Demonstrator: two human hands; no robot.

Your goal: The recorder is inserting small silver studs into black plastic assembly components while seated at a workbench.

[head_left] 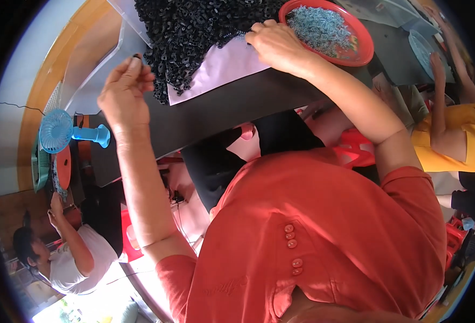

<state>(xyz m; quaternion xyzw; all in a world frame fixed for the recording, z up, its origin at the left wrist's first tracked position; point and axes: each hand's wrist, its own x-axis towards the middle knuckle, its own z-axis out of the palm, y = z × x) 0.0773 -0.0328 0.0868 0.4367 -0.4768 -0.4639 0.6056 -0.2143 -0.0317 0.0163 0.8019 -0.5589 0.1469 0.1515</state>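
Observation:
My left hand (pixel 125 97) is raised at the left of the pile. Its thumb and fingers pinch a small black piece (pixel 136 56), too small to make out in detail. My right hand (pixel 278 47) reaches to the edge of the pile, just left of a red basin. Its fingers are bent together and point down; what they hold, if anything, is hidden. Between the hands lies a big heap of small black plastic parts (pixel 191 35), partly over a pale sheet (pixel 221 69). The red basin (pixel 365 53) holds many small silvery metal pieces (pixel 318 29).
A clear plastic bin wall (pixel 100 70) stands left of the heap. A blue fan (pixel 57 131) sits at the dark table's (pixel 216 110) left end. One person in white (pixel 84 264) works at the left, another in yellow (pixel 452 137) at the right near a clear round tray (pixel 421 54).

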